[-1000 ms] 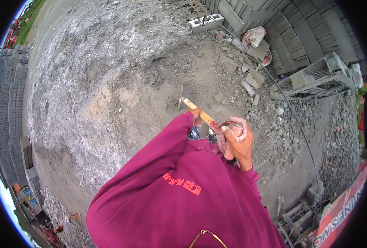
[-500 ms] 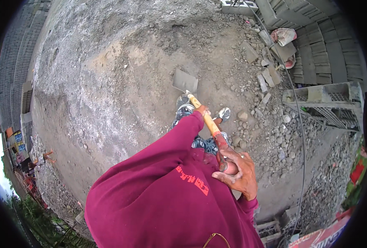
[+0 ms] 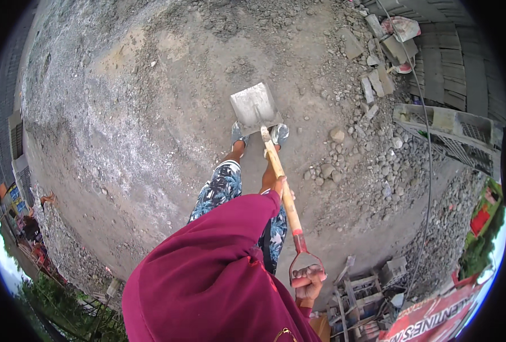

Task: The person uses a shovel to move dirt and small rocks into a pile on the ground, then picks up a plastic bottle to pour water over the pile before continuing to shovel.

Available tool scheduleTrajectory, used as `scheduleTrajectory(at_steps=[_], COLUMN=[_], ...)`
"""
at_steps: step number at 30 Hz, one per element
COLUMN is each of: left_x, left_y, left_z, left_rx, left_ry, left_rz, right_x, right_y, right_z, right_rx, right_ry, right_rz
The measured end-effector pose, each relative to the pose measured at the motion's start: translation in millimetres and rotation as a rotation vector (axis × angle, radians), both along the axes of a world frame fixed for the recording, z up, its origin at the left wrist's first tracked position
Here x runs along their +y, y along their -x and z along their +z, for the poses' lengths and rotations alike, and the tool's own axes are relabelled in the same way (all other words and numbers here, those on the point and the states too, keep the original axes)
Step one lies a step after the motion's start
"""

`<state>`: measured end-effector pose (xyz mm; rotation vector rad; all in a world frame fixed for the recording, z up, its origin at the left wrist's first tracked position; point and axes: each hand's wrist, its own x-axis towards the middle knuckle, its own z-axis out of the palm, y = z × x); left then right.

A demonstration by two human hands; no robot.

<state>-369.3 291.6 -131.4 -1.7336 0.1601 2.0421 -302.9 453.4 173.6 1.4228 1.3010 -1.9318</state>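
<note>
A square-bladed shovel (image 3: 254, 105) with a pale wooden shaft and a red D-shaped grip slants across the middle of the view. My left hand (image 3: 281, 187) is closed round the shaft partway down, partly hidden by the maroon sleeve. At the upper end, my right hand (image 3: 308, 283) wraps the crossbar of the red grip. The grey, dusty blade is turned face up in front of my shoes (image 3: 280, 134), with no load visible on it. Whether it touches the ground, I cannot tell.
Pale gravelly ground (image 3: 127, 131) spreads ahead and to the left. Rubble and stones (image 3: 337, 135) lie to the right, near a grey plastic crate (image 3: 446, 128). A dark cable (image 3: 429, 171) runs down the right side. Broken blocks and wooden frames (image 3: 358, 302) lie at lower right.
The blade has swung forward and turned to show its face. My right hand has moved lower and back with the grip. My legs are further apart and my torso has shifted.
</note>
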Motion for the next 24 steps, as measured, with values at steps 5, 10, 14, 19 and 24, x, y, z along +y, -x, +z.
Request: scheduleTrajectory(at_steps=[5, 10, 14, 19, 24], left_x=[-15, -85, -150, -190, -150], left_y=[-5, 56, 146, 196, 178], left_z=[-70, -98, -39, -22, -6], left_rx=[-0.134, -0.077, 0.15, 0.138, 0.002], left_ry=[0.069, 0.3, 0.425, 0.444, 0.425], left_rz=[-0.238, -0.359, -0.144, -0.137, -0.163], right_x=[7, -62, -181, -219, -183], right_y=[-18, 41, 154, 219, 198], right_z=[-87, -179, -197, -190, -178], right_rx=[-0.172, -0.15, -0.052, 0.019, -0.091], right_ry=[0.058, 0.3, 0.42, 0.435, 0.38], right_rz=[-0.198, -0.288, -0.255, -0.099, -0.187])
